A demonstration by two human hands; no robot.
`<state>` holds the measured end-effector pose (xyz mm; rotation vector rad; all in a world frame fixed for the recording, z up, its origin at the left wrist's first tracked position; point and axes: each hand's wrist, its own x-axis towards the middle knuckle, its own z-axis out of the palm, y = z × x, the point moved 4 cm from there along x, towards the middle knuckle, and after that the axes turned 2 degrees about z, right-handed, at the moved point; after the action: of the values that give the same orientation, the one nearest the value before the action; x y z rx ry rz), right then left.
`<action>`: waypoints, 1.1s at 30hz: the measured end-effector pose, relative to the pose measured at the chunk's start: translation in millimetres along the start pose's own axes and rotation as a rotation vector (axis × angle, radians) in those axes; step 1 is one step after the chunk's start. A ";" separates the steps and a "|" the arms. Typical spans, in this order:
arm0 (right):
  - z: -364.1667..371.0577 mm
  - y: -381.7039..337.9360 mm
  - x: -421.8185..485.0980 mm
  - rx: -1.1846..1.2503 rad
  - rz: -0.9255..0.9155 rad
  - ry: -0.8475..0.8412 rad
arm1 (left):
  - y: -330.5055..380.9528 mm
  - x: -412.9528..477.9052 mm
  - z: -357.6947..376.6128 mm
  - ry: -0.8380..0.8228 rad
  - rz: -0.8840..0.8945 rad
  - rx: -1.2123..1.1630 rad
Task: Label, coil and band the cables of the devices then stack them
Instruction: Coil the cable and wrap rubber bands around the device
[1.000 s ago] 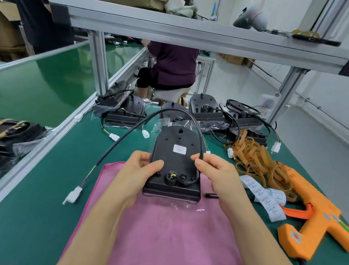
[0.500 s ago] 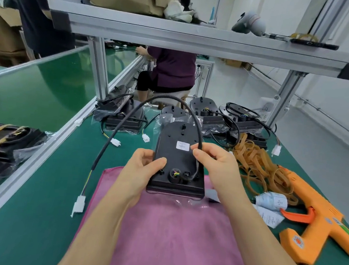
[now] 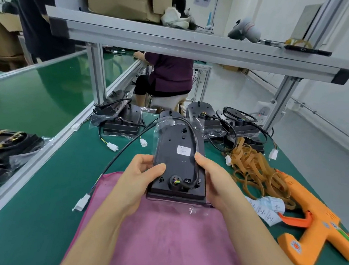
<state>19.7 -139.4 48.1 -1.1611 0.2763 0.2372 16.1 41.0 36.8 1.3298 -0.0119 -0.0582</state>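
Cable (image 3: 195, 140) runs left off device (image 3: 177, 164) to white plug (image 3: 81, 204) on green table (image 3: 38, 205) | left hand (image 3: 141, 171) grips device's left edge above pink cloth (image 3: 161, 236) | label (image 3: 183, 150) unreadable | right hand (image 3: 216, 177) grips right edge, thumb on cable, fingers hidden | orange glue gun (image 3: 318, 227) cut off at right

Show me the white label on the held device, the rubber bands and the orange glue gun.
white label (image 3: 183, 150), head view, centre of the sticker.
rubber bands (image 3: 250, 161), head view, middle of the pile.
orange glue gun (image 3: 320, 220), head view, on its body.
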 end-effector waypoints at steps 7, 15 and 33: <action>-4.3 -2.4 1.1 0.077 0.027 -0.002 | 16.7 3.8 3.5 -0.149 -0.085 0.335; 0.5 1.5 -4.8 0.082 0.022 -0.072 | 91.4 90.1 4.2 0.078 0.538 1.353; -4.4 11.3 5.3 0.233 0.063 0.022 | 99.4 82.2 37.3 -0.329 -0.014 1.121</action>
<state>20.6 -139.0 34.9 -0.9261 0.3507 0.2411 100.2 24.4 140.2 2.4252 -0.3579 -0.3160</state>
